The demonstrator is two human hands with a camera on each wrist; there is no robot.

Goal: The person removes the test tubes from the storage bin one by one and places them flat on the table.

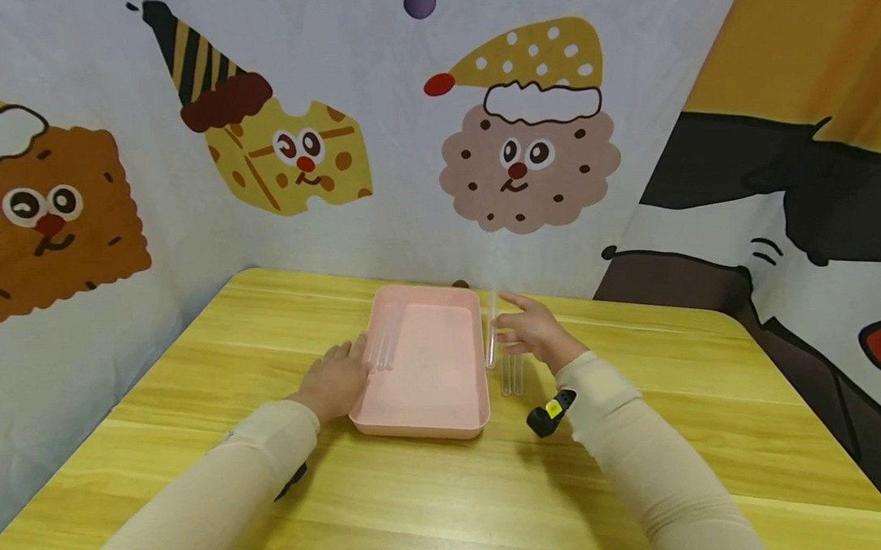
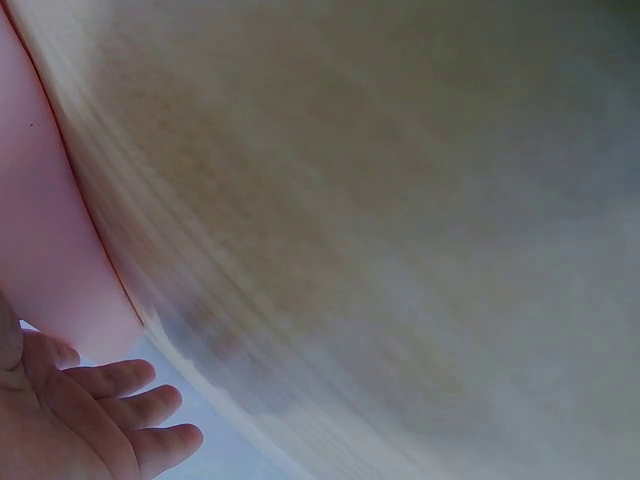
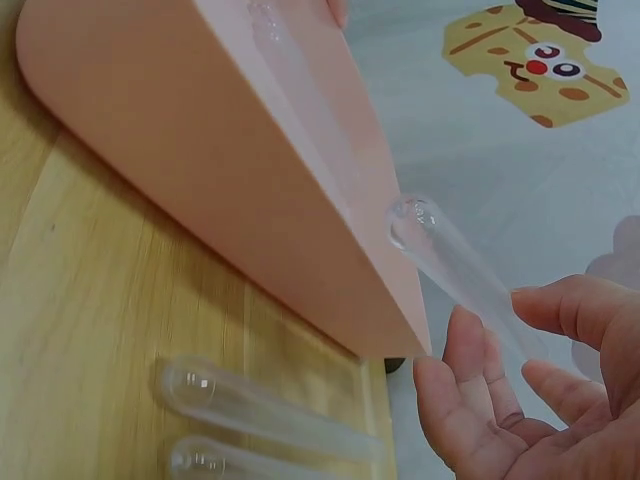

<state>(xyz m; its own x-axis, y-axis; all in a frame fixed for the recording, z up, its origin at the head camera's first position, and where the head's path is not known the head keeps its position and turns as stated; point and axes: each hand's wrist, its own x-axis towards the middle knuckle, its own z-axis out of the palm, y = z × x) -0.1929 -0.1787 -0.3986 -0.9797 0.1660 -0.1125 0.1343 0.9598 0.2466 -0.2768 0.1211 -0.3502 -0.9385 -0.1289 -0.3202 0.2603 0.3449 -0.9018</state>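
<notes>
My right hand [image 1: 533,330] pinches a clear test tube [image 3: 465,265] between thumb and fingers, just off the right side of a pink tray [image 1: 430,389]. The tube's rounded end points toward the tray wall in the right wrist view. Two more clear test tubes [image 1: 512,376] lie side by side on the table, below that hand. Inside the tray, several clear tubes [image 1: 384,342] lie along its left side. My left hand [image 1: 335,380] rests against the tray's left rim, its fingers extended; in the left wrist view they look relaxed and hold nothing.
The tray stands on a yellow wood-grain table [image 1: 419,502], near its back edge. Behind it hangs a white cloth [image 1: 402,211] printed with cartoon food. A black wrist camera [image 1: 551,414] is strapped to the right wrist.
</notes>
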